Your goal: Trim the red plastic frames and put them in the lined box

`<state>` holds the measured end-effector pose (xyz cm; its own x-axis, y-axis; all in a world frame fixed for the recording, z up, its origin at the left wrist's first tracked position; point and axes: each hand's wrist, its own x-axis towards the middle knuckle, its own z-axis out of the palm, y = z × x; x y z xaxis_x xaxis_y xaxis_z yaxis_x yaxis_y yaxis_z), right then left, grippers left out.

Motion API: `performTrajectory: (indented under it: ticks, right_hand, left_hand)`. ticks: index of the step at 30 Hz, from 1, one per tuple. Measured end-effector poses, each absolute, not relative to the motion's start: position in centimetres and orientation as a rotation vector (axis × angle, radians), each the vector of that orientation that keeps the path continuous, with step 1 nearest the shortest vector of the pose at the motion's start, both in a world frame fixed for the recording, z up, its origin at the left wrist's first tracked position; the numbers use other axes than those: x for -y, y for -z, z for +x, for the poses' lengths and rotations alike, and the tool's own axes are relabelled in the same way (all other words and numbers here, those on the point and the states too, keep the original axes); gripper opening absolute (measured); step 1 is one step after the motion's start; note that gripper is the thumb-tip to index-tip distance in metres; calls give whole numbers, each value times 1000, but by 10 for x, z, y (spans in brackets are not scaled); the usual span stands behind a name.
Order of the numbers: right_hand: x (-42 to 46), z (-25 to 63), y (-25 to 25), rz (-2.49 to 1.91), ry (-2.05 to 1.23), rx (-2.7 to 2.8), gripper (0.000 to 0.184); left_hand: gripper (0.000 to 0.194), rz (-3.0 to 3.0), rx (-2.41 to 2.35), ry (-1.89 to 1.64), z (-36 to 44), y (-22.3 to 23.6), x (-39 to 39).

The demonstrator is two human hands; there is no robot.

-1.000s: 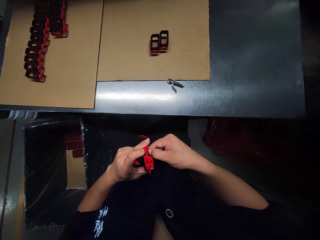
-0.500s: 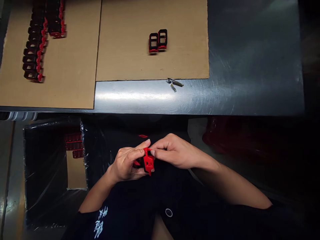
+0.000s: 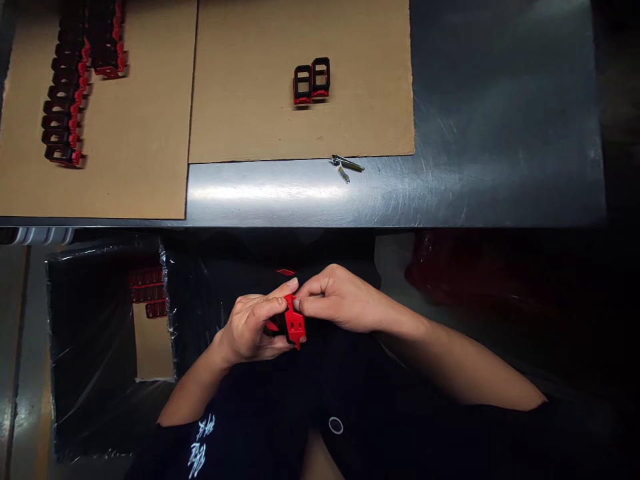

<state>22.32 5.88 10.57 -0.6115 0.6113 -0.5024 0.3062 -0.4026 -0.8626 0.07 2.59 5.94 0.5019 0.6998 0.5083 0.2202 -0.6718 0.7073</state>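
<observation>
My left hand (image 3: 255, 328) is closed around a small red and black plastic part (image 3: 296, 324), held above my lap in front of the table edge. Its thumb lies along the part's upper end. My right hand (image 3: 343, 301) has thumb and forefinger pinched together against the upper right side of the same part. Whether something small sits between those fingertips is hidden. A thin red strip (image 3: 286, 272) shows just beyond the hands, against the dark background.
Two red and black frames (image 3: 311, 81) stand on a cardboard sheet (image 3: 240, 127) on the metal table (image 3: 500, 133). Small metal pieces (image 3: 347, 165) lie by its edge. Rows of similar frames (image 3: 65, 100) stand at left. A plastic-lined box (image 3: 90, 347) below holds more red parts (image 3: 147, 285).
My right hand has shifted slightly left, its fingertips closer in against the part. The whole view has drifted a little; both hands keep their hold.
</observation>
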Motion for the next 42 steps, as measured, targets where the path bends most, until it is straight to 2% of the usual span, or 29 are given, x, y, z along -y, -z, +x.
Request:
performTrajectory:
  ticks: [9,17,24,31,37,40,42]
  right_hand:
    - [-64,232,-110,-1097,-2138,1621,29]
    - [-61,225,-109,-1226,-2076,1646,33]
    - [-68,235,-114,-1039,-2132,1690,30]
    - [-67,229,-114,-1189,-2094,1692,32]
    - [-70,235,-116,-1031,-2148,1740,28]
    - [-69,233,-117,-1128,-2165,1678,26]
    - [-67,230,-117,-1214,-2135,1663,31]
  left_hand:
    - [87,2147,-722,-1140,5,-63,-31]
    - [86,2174,-721,-1123,3,-62,-30]
    - [92,2116,-691,-1116,2,-60,-29]
    - [94,2148,-691,-1085,0,-58,-29]
    - [94,2115,-644,-1094,1,-60,-31]
    - [92,2119,-637,-1090,1,-60,-31]
    - [91,2128,-644,-1080,0,-59,-31]
